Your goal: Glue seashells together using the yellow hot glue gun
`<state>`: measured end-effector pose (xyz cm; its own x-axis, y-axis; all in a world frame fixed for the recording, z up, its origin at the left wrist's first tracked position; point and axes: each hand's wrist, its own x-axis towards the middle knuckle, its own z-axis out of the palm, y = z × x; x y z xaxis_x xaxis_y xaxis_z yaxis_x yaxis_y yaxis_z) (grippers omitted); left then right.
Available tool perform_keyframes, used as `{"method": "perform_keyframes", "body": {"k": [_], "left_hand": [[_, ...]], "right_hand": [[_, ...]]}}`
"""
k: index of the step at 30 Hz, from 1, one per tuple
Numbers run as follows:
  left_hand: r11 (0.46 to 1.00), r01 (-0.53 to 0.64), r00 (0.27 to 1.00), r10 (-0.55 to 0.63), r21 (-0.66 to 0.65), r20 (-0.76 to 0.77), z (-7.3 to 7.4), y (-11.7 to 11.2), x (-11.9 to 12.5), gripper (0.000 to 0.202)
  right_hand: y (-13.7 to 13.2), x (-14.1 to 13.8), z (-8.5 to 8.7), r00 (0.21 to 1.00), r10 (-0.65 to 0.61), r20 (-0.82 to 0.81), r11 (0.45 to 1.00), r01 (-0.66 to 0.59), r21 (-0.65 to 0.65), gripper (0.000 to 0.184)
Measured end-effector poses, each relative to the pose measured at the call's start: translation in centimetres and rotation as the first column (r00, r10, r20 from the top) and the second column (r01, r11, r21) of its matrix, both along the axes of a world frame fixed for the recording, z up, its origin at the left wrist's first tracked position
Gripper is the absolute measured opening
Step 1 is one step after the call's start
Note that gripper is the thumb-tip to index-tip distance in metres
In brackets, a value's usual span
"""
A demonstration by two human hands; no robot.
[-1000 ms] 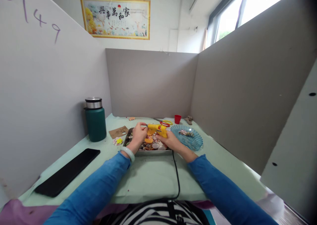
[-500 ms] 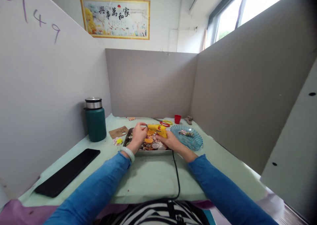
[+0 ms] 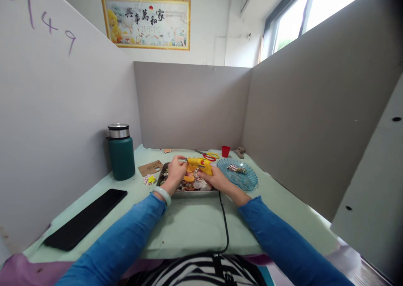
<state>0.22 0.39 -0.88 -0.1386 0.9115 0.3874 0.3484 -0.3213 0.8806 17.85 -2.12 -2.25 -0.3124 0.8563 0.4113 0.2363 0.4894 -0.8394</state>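
Note:
My right hand (image 3: 216, 179) is wrapped round a yellow glue gun (image 3: 200, 164), whose nozzle points left toward my left hand (image 3: 175, 172). My left hand is closed in a pinch on something small at the nozzle tip; I cannot make out what it is. Both hands hover over a metal tray (image 3: 192, 192) filled with several shells and orange pieces. The gun's black cord (image 3: 225, 223) runs back toward me over the table.
A green flask (image 3: 121, 152) stands at the left, a black phone (image 3: 85, 219) lies near the front left. A blue glass plate (image 3: 239, 172), red-yellow scissors (image 3: 208, 155), a red cup (image 3: 225, 151) and a brown card (image 3: 151, 167) surround the tray. Grey partitions wall in three sides.

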Motion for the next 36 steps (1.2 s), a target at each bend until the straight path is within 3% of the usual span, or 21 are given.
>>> {"method": "perform_keyframes", "body": {"k": [22,36], "left_hand": [[1.0,-0.006,1.0,0.006,0.002,0.003,-0.12,0.16,0.0,0.022],[1.0,0.002,1.0,-0.002,-0.007,-0.002,-0.16,0.21,-0.04,0.023]], "right_hand": [[-0.2,-0.06,0.06,1.0,0.004,-0.018,1.0,-0.003,0.015,0.037],[-0.07,-0.05,-0.08,1.0,-0.004,-0.011,1.0,0.004,0.016,0.033]]}}
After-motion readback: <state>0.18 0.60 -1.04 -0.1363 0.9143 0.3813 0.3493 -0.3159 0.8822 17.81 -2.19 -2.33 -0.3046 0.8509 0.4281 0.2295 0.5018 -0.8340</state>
